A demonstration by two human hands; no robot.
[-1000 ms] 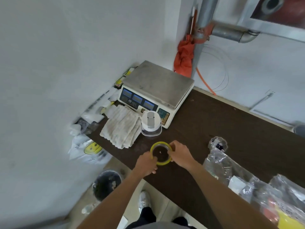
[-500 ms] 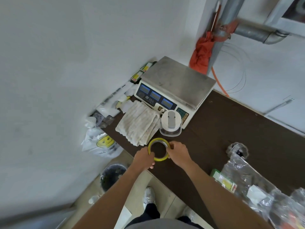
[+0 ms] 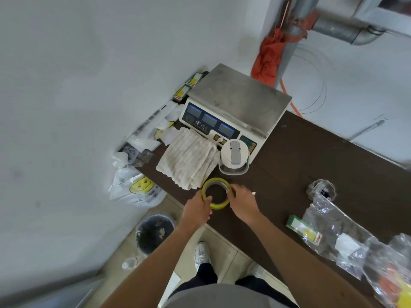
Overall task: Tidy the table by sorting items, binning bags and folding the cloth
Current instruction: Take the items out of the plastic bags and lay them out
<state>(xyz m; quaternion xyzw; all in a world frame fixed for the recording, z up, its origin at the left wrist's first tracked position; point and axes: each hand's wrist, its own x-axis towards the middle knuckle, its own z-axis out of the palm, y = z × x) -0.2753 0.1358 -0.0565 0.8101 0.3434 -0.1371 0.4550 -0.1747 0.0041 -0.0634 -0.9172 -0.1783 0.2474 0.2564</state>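
A yellow tape roll (image 3: pixel 216 184) sits near the front edge of the dark brown table (image 3: pixel 311 156). My left hand (image 3: pixel 198 211) grips its left side and my right hand (image 3: pixel 242 200) grips its right side. Just beyond the roll lies a folded, off-white cloth (image 3: pixel 188 157). Clear plastic bags (image 3: pixel 347 241) holding small items lie on the table to the right, with a crumpled one (image 3: pixel 321 188) farther back. A white bag with a yellow smiley (image 3: pixel 138 188) hangs off the table's left end.
A weighing scale (image 3: pixel 238 101) stands at the back left, a white-lidded clear container (image 3: pixel 233 157) in front of it. Small boxes and packets (image 3: pixel 153 134) lie along the wall. A dark bin (image 3: pixel 154 233) stands on the floor below the table edge.
Both hands have kept hold of the tape roll, carrying it a little toward the cloth. The view has shifted, so the scale and cloth sit more to the right.
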